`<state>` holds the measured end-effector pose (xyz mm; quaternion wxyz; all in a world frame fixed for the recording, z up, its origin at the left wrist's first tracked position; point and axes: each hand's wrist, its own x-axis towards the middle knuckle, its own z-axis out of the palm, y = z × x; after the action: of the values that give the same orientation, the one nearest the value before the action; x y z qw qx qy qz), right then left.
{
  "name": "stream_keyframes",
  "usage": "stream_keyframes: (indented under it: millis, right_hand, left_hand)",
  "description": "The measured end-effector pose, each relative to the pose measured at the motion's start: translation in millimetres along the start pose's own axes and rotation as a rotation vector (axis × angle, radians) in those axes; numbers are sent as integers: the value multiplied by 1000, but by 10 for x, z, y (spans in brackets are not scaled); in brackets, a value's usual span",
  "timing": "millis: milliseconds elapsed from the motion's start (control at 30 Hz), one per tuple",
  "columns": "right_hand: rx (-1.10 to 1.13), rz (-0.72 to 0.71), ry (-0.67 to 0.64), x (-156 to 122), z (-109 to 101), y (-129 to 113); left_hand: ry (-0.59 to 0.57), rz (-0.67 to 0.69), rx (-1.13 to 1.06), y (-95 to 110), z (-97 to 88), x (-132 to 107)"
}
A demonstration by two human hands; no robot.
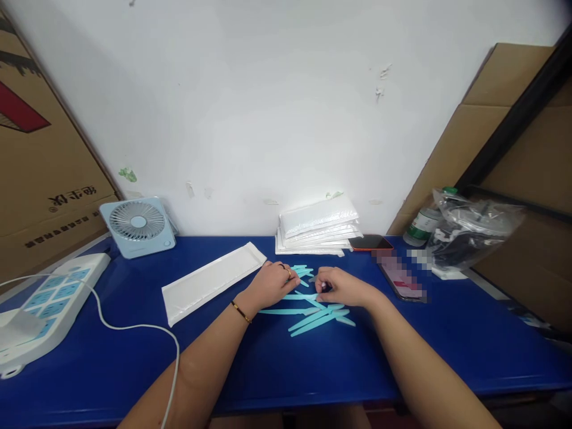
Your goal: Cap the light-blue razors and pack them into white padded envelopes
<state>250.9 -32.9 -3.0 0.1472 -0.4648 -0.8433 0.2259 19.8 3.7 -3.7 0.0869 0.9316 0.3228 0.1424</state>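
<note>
Several thin light-blue plastic strips (320, 317) lie scattered on the blue table (313, 369) in front of me. My left hand (269, 283) rests among them with its fingers curled down onto the strips; it wears a ring and a bracelet. My right hand (342, 287) is beside it, fingers pinched together on one of the strips near its tip. The two hands almost touch.
A long white padded pouch (210, 280) lies left of my hands. A stack of white pouches (318, 226) sits against the wall. A small fan (137, 226) and a power strip (42, 304) with cable are at the left. A phone (400, 275), bottle (422, 225) and plastic bag (469, 232) are right.
</note>
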Motion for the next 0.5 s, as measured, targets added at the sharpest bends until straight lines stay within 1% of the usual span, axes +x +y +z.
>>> stream_keyframes:
  millis: [100,167,233,300,367,400,467,500]
  right_hand:
    - [108,40,105,5,5,31]
    - [151,65,166,-8,-18,65]
    - [138,85,207,-24,-49,120]
    - [97,134,243,-35,-78,191]
    - [52,199,276,-40,-100,258]
    - [33,220,289,-42,-108,282]
    - [8,224,302,-51,-122,302]
    - [10,213,301,-59,-130,298]
  left_hand:
    - [-35,70,26,55,8,-6]
    - [-43,75,78,25,21,6]
    - [-37,41,143,-49,27,28]
    - [-11,-26,187,-132,18,47]
    - [42,-79,192,-175,-2,54]
    - [72,-83,182,-171,-11,54]
    - [99,-34,145,-110,-17,49]
    - [88,10,122,-60,-8,47]
